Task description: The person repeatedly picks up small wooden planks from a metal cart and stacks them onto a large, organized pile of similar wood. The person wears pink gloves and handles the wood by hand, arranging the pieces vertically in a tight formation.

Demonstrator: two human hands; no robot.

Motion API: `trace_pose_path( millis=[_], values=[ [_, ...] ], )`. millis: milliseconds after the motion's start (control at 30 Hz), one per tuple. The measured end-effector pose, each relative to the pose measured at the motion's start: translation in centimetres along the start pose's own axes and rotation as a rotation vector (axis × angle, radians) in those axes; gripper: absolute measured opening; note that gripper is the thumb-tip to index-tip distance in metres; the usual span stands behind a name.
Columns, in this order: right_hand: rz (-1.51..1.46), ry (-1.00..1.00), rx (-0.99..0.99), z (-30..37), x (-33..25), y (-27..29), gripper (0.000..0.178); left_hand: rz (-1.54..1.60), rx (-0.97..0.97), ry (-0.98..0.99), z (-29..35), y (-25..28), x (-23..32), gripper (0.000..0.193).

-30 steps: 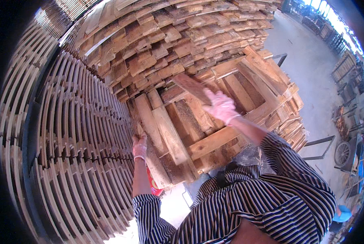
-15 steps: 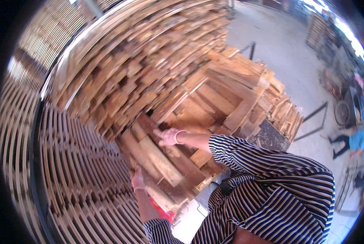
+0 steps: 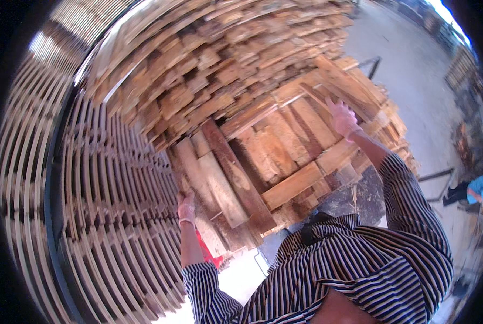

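A low stack of rough wooden boards lies in front of me, with loose boards crossing on top. My left hand (image 3: 186,209), in a pale pink glove, is at the stack's left edge, against the outermost board (image 3: 193,178); its fingers are partly hidden and blurred. Farther right, my right hand (image 3: 343,117), gloved alike, reaches across the stack with its fingers curled over a narrow board (image 3: 316,95). Between the hands lie a pale board (image 3: 221,189) and a long dark reddish board (image 3: 236,173). Shorter planks (image 3: 274,148) fill the recessed middle.
A tall pile of boards (image 3: 214,70) rises behind the stack. Slatted layers of stacked wood (image 3: 112,205) stand at the left, beside a dark post (image 3: 52,200). Black metal bars (image 3: 436,175) stick out at the right. A person in blue (image 3: 478,189) is at the far right.
My right hand has moved from the dark reddish board to the far right of the stack. My left hand stays at the left edge. The view has shifted.
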State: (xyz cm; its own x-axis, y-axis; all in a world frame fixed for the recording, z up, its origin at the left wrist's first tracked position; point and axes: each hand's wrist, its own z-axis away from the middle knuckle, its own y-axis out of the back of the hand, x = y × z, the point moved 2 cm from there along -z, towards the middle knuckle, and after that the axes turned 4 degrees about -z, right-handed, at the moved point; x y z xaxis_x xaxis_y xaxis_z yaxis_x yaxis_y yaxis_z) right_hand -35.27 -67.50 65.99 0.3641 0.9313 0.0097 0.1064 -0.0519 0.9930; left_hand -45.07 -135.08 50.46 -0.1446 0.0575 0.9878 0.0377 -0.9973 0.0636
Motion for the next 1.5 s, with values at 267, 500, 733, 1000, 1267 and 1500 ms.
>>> trace_pose_path(
  millis=[267, 500, 733, 1000, 1267, 1500],
  values=[
    [-0.525, 0.379, -0.192, 3.8, -22.1, 3.2, 0.069, -0.233, -0.031, 0.047, 2.1, 4.1, 2.2, 0.043],
    [-0.465, 0.232, -0.27, 5.4, -39.8, 1.9, 0.075, -0.529, 0.104, 0.117, 4.2, -0.6, 8.7, 0.042],
    [-0.408, 0.541, -0.383, 2.9, -40.3, 1.0, 0.066, -0.176, 0.044, 0.014, 2.4, 3.6, 5.3, 0.046],
    [-0.008, -0.207, 0.208, -6.3, -8.5, 0.8, 0.063, -0.324, 0.052, 0.261, 2.4, -1.1, 5.8, 0.064],
    [-0.27, -0.263, -0.172, -7.7, 8.5, 5.3, 0.1, -0.299, 0.097, 0.309, 2.3, 1.9, 4.1, 0.071],
    [-0.369, -0.195, -0.388, -11.7, 12.8, 6.6, 0.107, -0.253, 0.193, 0.407, 1.8, 2.3, 5.3, 0.047]
  ],
)
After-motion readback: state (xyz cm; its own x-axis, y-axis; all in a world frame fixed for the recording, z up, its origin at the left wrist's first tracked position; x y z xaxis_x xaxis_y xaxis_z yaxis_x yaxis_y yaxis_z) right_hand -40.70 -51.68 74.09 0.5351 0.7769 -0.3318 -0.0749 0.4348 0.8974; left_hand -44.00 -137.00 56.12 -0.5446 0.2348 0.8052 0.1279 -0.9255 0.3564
